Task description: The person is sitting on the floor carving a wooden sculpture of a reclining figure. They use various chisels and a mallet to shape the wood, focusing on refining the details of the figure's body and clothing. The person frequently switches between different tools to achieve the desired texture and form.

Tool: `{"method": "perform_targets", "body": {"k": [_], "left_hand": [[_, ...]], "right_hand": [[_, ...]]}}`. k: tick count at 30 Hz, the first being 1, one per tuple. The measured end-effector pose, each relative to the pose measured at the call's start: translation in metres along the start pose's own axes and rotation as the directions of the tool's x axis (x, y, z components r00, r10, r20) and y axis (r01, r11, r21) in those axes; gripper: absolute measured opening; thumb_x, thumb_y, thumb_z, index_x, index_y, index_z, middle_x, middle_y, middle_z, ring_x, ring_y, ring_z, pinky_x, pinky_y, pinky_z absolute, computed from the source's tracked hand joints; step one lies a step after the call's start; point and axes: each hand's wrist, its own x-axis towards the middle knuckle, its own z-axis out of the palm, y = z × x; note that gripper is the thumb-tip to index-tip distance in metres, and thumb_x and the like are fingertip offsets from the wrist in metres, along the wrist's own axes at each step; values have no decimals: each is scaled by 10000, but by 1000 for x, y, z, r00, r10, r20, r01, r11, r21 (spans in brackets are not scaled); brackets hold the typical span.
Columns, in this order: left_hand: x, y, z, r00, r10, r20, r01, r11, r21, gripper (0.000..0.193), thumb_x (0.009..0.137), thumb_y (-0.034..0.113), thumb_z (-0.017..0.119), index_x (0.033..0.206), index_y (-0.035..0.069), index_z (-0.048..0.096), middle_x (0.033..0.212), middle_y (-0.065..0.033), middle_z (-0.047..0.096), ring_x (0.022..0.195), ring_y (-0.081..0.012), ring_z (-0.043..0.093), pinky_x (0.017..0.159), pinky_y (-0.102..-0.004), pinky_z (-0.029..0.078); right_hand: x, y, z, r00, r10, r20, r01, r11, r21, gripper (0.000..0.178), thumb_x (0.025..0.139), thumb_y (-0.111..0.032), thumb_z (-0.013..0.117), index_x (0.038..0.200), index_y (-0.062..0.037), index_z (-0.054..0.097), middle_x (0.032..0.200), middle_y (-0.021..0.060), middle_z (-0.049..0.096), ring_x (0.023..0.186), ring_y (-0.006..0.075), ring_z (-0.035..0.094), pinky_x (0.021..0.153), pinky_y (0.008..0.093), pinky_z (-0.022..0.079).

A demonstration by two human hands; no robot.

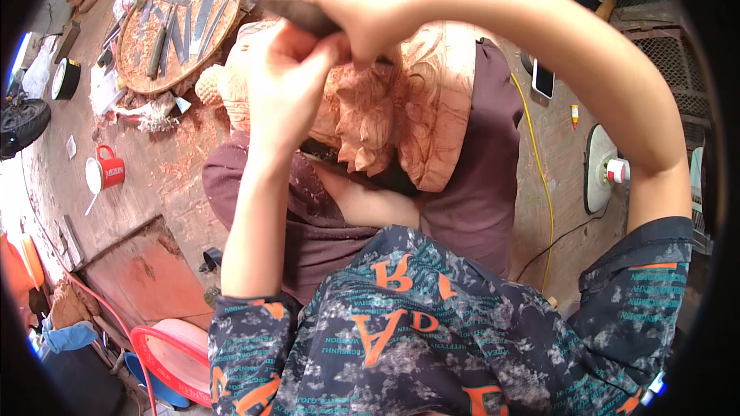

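A carved reddish wooden figure (pixel 366 119) lies between my legs, with pointed, leaf-like relief in its middle and carved folds on its right side. Above its far part, my right hand (pixel 370 19) is closed round a carving tool (pixel 308 17) with a dark handle, which sticks out to the left. My left hand (pixel 297 81) meets it from the near left, thumb and fingers pinched together at the tool just below the right fist. Both hands hide most of the tool's working end and the wood under it.
A round woven tray (pixel 127 69) of blades and chisels stands far left amid wood shavings. A red mug (pixel 108 172) stands at left. On the right are a phone (pixel 543 79), a yellow cord (pixel 537 162) and a small white-capped jar (pixel 617 171). A red-rimmed basin (pixel 142 339) sits near left.
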Motion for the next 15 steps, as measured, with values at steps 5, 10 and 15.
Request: {"method": "perform_targets", "body": {"k": [5, 10, 15], "left_hand": [[33, -3, 6, 967, 52, 251, -94, 983, 158, 151, 893, 42, 674, 1030, -20, 694, 869, -86, 734, 789, -125, 693, 750, -282, 559], [74, 24, 30, 887, -107, 449, -192, 799, 570, 204, 912, 75, 661, 1093, -17, 676, 905, -66, 736, 785, -108, 683, 705, -260, 565], [88, 38, 32, 836, -272, 476, -100, 779, 619, 195, 900, 108, 697, 1035, -32, 688, 894, -85, 737, 780, -116, 691, 693, -255, 568]], "right_hand": [[-27, 24, -2, 991, -23, -135, 56, 966, 252, 350, 668, -171, 784, 964, -6, 696, 831, 209, 713, 801, 327, 702, 708, 419, 537], [-20, 62, 31, 942, -110, -316, 255, 846, 469, 344, 724, -139, 826, 1030, -49, 696, 937, 58, 727, 772, 178, 714, 681, 287, 573], [-22, 88, 44, 965, 69, -254, 83, 837, 541, 424, 687, -215, 845, 1040, -51, 676, 886, 40, 720, 865, 117, 661, 816, 289, 522]]}}
